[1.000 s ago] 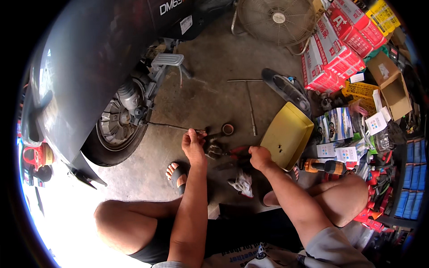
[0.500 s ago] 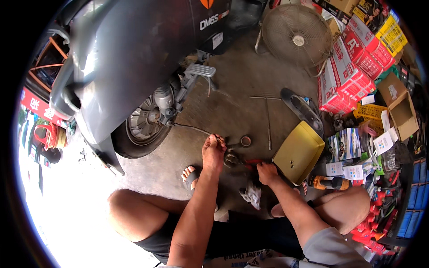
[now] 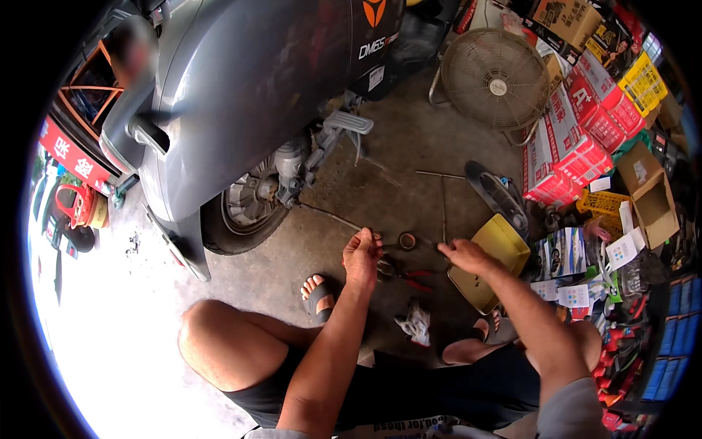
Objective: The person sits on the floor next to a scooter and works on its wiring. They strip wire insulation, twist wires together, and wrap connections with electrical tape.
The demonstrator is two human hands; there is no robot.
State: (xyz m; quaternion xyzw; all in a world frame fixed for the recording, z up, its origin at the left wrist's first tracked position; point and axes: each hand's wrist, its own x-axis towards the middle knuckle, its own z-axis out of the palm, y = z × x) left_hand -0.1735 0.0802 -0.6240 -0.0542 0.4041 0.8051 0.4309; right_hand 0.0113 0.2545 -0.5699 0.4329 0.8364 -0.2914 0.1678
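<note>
My left hand (image 3: 360, 257) is closed around the free end of a dark cable (image 3: 329, 214), which runs from beside the wheel hub (image 3: 256, 197) of a grey scooter (image 3: 248, 95). My right hand (image 3: 470, 257) hovers over the left edge of a yellow tray (image 3: 504, 245), fingers stretched toward the lower end of a T-handle wrench (image 3: 443, 205) on the floor. Whether the fingertips touch the wrench is unclear. Between my hands lie red-handled pliers (image 3: 418, 282) and a brown ring like a tape roll (image 3: 407, 240). Several small dark pieces sit in the tray.
A crumpled grey cloth (image 3: 417, 323) lies near my feet. Beyond the tray are a dark scooter panel (image 3: 497, 194) and a round floor fan (image 3: 497, 88). Red-and-white boxes (image 3: 559, 139), an open carton (image 3: 651, 194) and other clutter line the right side.
My right hand has left the red-handled pliers and moved forward and right, to the wrench's end and the tray's edge. My left hand keeps the cable end. The whole view has shifted slightly.
</note>
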